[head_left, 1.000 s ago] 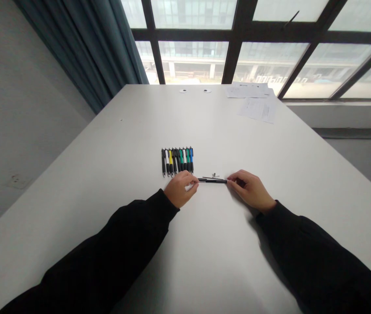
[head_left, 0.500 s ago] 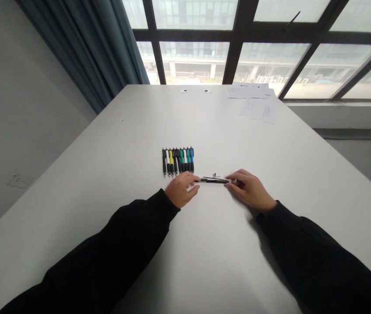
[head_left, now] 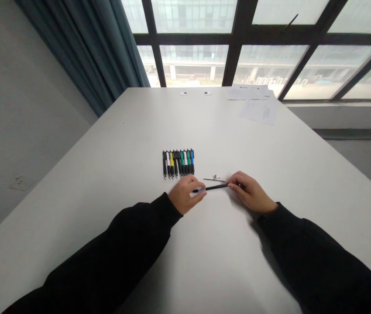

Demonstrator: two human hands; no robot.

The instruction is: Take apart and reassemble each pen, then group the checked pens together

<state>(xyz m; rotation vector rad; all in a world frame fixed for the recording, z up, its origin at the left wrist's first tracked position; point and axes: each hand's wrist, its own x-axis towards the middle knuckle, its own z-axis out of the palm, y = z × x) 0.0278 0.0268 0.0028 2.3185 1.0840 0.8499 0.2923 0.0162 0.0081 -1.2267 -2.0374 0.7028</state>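
Note:
A black pen barrel point(head_left: 216, 187) stretches between my hands, a little tilted. My left hand point(head_left: 185, 195) pinches its left end, where a black clip shows between thumb and fingers. The right end is gripped by the fingertips of my right hand point(head_left: 250, 191). Just beyond the barrel lies a thin dark rod point(head_left: 212, 179), like a pen refill, its right end close to my right fingertips. Beside it sits a small metallic part point(head_left: 214, 176), too small to make out. A row of several pens point(head_left: 178, 164) in black, white, yellow, green and blue lies beyond my left hand.
The white table point(head_left: 146, 131) narrows toward the window point(head_left: 195, 61). Printed papers point(head_left: 258, 111) lie at its far right. Two round white fittings point(head_left: 183, 93) are set near the far edge. A blue curtain point(head_left: 107, 56) hangs at the left.
The pen barrel has come off the tabletop and nearer to me, held at both ends. My left hand has shifted right and closer. The thin rod and small part stay behind.

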